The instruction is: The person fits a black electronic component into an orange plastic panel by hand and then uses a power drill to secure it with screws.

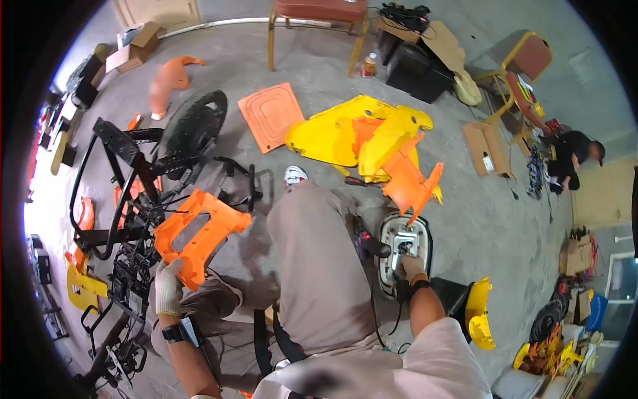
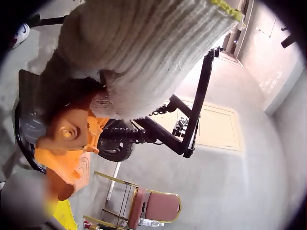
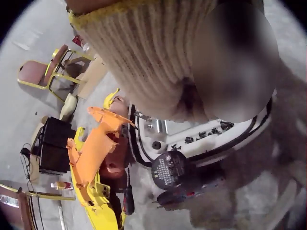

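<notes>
My left hand [image 1: 169, 282], in a white knit glove, grips the lower edge of an orange plastic body panel [image 1: 199, 234] and holds it up beside the black scooter frame [image 1: 113, 183]. The left wrist view has the glove [image 2: 103, 103] curled over that orange panel [image 2: 67, 143]. My gloved right hand [image 1: 410, 266] reaches down into a white, black-rimmed tray-like part [image 1: 392, 233] on the floor. The right wrist view shows small screws lying in this part [image 3: 211, 136]. The glove [image 3: 158, 62] hides the fingers there, so I cannot see what they hold.
A black cordless drill [image 1: 369, 246] lies left of the tray. Yellow panels [image 1: 332, 133] and orange panels [image 1: 412, 183] are piled ahead, with a flat orange plate [image 1: 271, 114] and a wheel [image 1: 196, 120]. Chairs, boxes and a seated person [image 1: 571, 156] stand farther off.
</notes>
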`<act>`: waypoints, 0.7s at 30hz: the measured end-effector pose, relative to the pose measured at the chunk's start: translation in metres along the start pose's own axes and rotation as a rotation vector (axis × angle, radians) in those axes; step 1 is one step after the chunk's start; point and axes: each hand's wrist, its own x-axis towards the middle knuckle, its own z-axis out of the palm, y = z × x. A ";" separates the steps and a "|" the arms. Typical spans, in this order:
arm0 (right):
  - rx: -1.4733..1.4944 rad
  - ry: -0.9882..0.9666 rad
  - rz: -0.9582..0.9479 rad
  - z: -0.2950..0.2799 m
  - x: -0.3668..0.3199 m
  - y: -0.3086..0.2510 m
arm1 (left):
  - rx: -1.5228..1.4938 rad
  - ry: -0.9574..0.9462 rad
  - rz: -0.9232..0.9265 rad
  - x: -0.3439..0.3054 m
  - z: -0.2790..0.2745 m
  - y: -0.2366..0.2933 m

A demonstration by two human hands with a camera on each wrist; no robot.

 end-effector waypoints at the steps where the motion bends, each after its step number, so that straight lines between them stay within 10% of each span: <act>1: -0.072 0.046 -0.005 0.001 0.008 0.011 | 0.013 -0.015 0.042 -0.001 -0.003 -0.002; 6: -1.370 -0.236 -0.703 -0.027 0.034 0.033 | 0.174 0.076 0.090 0.010 -0.029 -0.013; 9: -1.214 -0.231 -0.700 -0.022 0.016 -0.004 | 0.258 0.152 0.054 0.002 -0.032 -0.006; 11: 0.070 -0.070 0.133 -0.009 0.018 -0.032 | 0.406 0.167 0.036 -0.002 -0.038 -0.002; 21: 0.339 -0.523 -0.509 0.087 -0.193 -0.305 | 0.756 0.320 -0.025 -0.023 -0.027 0.026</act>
